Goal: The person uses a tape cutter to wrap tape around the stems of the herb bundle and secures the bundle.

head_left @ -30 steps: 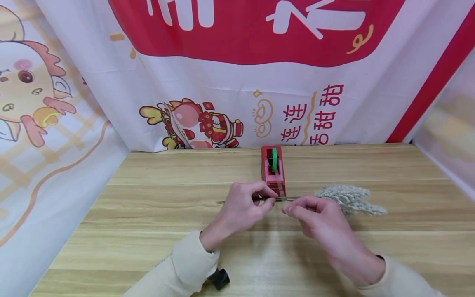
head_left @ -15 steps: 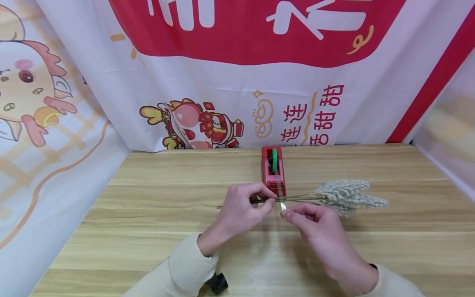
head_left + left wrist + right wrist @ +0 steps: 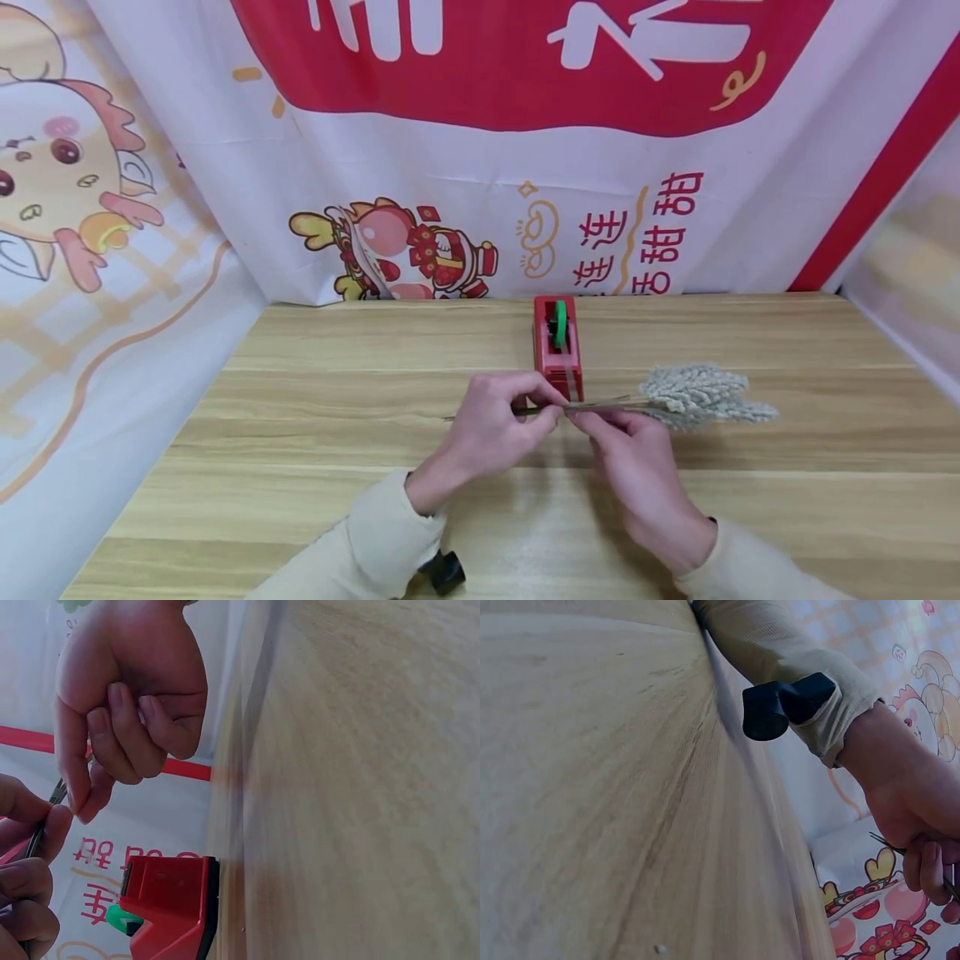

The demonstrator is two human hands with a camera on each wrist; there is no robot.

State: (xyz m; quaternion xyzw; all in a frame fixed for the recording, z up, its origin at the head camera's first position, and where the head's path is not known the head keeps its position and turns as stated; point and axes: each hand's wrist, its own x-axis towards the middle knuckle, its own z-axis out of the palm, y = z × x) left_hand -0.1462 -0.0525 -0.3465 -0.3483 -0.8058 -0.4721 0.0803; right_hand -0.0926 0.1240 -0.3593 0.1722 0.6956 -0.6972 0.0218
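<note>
A bunch of grey wheat-like ears (image 3: 701,396) lies sideways, its thin stems (image 3: 622,403) running left between the hands. My left hand (image 3: 502,421) pinches those stems with thumb and fingertips; their dark ends (image 3: 885,841) stick out behind it in the right wrist view. Close by, my right hand (image 3: 641,462) pinches at the stems where a strip of clear tape (image 3: 572,387) meets them; the tape end is hidden by the fingers. Just behind the stems stands a red tape dispenser (image 3: 551,361) with a green tape roll (image 3: 560,323).
All of this is over a wood-grain table (image 3: 322,400). A printed cloth (image 3: 450,154) hangs along the table's back edge, with more cloth at both sides. A black wrist camera (image 3: 446,573) sticks out from the left sleeve.
My right hand, holding the tape end a little in front of the stems before, has moved up against them beside the left fingertips. The ears shifted slightly; the left hand keeps its grip.
</note>
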